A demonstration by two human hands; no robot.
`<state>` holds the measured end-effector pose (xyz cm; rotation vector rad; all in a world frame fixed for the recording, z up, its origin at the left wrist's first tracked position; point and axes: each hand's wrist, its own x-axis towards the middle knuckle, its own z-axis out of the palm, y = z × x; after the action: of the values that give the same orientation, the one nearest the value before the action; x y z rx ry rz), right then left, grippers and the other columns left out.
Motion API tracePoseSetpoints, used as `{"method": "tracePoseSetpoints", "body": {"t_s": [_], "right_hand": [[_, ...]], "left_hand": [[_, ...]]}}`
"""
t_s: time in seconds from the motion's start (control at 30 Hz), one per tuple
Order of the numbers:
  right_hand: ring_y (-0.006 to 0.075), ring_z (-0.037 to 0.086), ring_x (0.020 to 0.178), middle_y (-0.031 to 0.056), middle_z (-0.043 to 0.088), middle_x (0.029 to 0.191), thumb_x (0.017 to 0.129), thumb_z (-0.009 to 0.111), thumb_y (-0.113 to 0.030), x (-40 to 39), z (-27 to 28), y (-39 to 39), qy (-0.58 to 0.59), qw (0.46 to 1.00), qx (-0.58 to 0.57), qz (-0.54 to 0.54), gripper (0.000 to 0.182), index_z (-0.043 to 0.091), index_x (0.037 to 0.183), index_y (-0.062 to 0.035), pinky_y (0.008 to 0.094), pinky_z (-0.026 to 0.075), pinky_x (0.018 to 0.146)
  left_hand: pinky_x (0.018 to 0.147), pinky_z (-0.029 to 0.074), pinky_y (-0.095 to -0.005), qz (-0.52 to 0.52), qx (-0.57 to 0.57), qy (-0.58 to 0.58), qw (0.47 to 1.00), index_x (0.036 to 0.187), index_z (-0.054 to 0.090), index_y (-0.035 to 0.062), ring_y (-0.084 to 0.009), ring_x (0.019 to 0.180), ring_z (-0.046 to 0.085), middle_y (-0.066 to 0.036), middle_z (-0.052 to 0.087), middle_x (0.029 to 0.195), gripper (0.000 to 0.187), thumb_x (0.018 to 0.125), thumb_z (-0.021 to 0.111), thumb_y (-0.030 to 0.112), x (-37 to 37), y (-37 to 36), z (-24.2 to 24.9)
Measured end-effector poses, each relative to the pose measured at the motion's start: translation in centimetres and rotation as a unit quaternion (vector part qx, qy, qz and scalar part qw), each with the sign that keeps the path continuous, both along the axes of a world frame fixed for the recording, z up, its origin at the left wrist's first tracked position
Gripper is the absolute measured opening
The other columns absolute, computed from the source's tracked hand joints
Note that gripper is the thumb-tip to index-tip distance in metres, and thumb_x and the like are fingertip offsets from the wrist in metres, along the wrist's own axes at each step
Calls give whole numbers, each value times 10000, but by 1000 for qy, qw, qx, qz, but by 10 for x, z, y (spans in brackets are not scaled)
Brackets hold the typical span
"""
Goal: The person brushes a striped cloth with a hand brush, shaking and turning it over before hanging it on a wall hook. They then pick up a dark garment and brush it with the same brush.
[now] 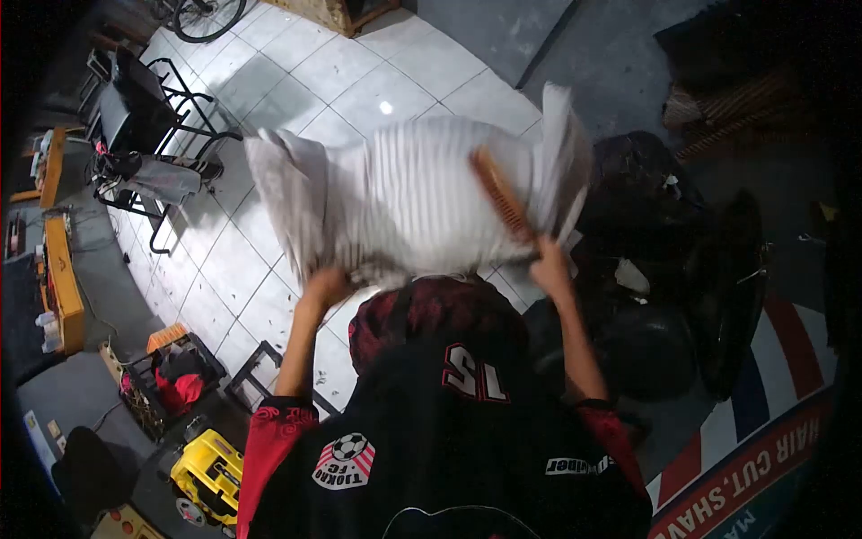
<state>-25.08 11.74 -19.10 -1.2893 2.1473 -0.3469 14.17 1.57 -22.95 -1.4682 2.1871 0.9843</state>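
A pale cape with thin grey stripes [431, 180] billows out in front of me, over the floor. At its near left corner my left hand [328, 287] is closed on the gathered cloth. My right hand [550, 263] is closed at the near right side, gripping the cape's edge together with a brown brush [499, 193]. Slightly blurred, the brush points up and to the left, across the cape, with a row of bristles or teeth along its side.
A black metal-framed chair [135, 117] stands at the left, above a yellow toy car [206, 472] and a crate of tools [171, 373]. Dark padded chairs [646, 350] are at the right, beside a barber sign [754, 431]. Hair clippings dot the white tiles [215, 296].
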Motion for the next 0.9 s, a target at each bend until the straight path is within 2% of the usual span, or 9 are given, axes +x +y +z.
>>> {"method": "tracePoseSetpoints", "body": {"t_s": [0.1, 0.2, 0.37, 0.53, 0.6, 0.63, 0.7, 0.77, 0.9], "right_hand": [[279, 601, 729, 190, 614, 826, 687, 484, -89, -14, -85, 46, -85, 939, 286, 174, 278, 602, 928, -16, 361, 452, 673], [239, 595, 700, 180, 615, 784, 688, 501, -89, -39, -118, 23, -206, 969, 100, 97, 286, 592, 942, 5, 355, 449, 655], [265, 555, 900, 195, 580, 873, 687, 436, 62, -25, 49, -120, -20, 950, -311, -34, 255, 532, 921, 30, 341, 405, 803], [229, 568, 815, 139, 579, 874, 703, 577, -59, -46, 152, -110, 13, 861, -491, -132, 248, 512, 906, 68, 326, 431, 768], [227, 586, 782, 131, 600, 839, 715, 622, -140, -30, 141, -93, 50, 829, -541, -128, 265, 544, 862, 65, 329, 445, 729], [235, 589, 781, 138, 601, 826, 710, 639, -172, -23, 100, -83, 106, 806, -575, -98, 296, 546, 854, 69, 334, 446, 716], [307, 586, 780, 192, 594, 795, 676, 563, -72, -17, 31, -40, 94, 955, -277, -45, 239, 561, 870, 68, 369, 446, 685], [354, 585, 805, 264, 587, 831, 645, 491, -8, 13, 13, -12, 4, 997, 69, 27, 276, 567, 898, 68, 410, 447, 700], [347, 588, 816, 233, 597, 836, 636, 492, -68, -19, -52, 8, -146, 927, 282, 199, 327, 579, 942, 7, 415, 439, 708]], "left_hand": [[656, 462, -383, 27, 248, 66, 966, 957, 604, 4, -280, 722, 604, -211, 610, 771, 349, 732, 549, 265, 52, 26, -46], [572, 435, -372, 134, 34, 191, 972, 840, 588, -39, -243, 610, 565, -206, 559, 637, 222, 716, 457, 89, 86, -12, -80], [778, 426, -341, 199, -499, 278, 796, 1027, 521, -81, -311, 816, 571, -228, 583, 906, 314, 732, 471, 10, -16, -122, 103], [807, 437, -340, 162, -559, 500, 641, 1080, 497, -46, -223, 924, 552, -147, 568, 991, 375, 746, 571, 109, -54, -80, 246], [808, 441, -347, 112, -532, 520, 658, 1077, 502, -30, -230, 987, 528, -143, 550, 1032, 443, 700, 641, 156, -50, -62, 215], [807, 438, -365, 181, -408, 365, 817, 1117, 495, -14, -265, 978, 541, -173, 569, 1002, 456, 722, 628, 170, -38, -50, 186], [786, 437, -386, 101, -106, -5, 989, 1042, 584, 21, -318, 916, 569, -219, 598, 912, 353, 757, 586, 229, -20, -39, 102], [719, 422, -453, -315, 57, -127, 939, 731, 652, 37, -374, 715, 590, -192, 619, 763, 383, 782, 541, 400, 55, 10, -72], [643, 443, -394, 66, 145, 41, 986, 795, 611, -55, -316, 703, 585, -225, 601, 754, 267, 737, 458, 156, 42, 3, 20]]}}
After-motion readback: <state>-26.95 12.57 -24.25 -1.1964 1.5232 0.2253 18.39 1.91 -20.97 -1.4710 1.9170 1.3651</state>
